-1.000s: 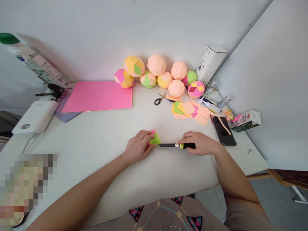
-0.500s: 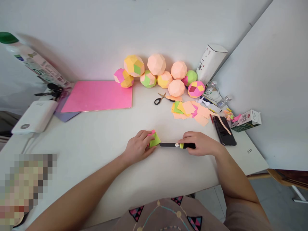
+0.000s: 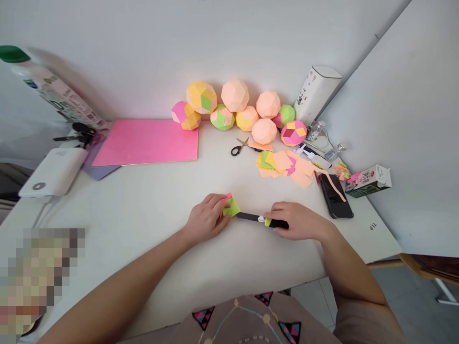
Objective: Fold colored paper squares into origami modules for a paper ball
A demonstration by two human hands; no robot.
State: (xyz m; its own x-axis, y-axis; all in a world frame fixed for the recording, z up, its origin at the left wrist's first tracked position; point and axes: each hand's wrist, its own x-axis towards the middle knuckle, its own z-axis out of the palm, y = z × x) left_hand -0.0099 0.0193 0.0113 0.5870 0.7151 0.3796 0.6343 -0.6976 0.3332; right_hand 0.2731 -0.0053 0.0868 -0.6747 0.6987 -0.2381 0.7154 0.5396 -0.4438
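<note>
My left hand [image 3: 208,216] pinches a small folded paper piece [image 3: 232,206], lime green with a pink edge, against the white table; the fingers cover much of it. My right hand [image 3: 296,220] is wrapped round the handle of a utility knife [image 3: 278,223], black with a yellow-green collar. Its dark blade points left, and the tip meets or lies under the paper's right corner; I cannot tell which. Beyond the hands is a loose pile of coloured paper pieces [image 3: 281,162]. Black-handled scissors [image 3: 239,147] lie partly open left of that pile.
Several faceted paper balls [image 3: 234,96] line the wall, one resting on a pink sheet [image 3: 150,143]. A phone [image 3: 336,196] and a milk carton [image 3: 369,181] sit at the right. At the left are a white boxy device [image 3: 53,172] and a bottle [image 3: 60,93].
My right hand has dipped slightly towards me, tilting the knife so its handle sits lower than its tip. The left hand keeps its hold on the paper. The view has shifted slightly.
</note>
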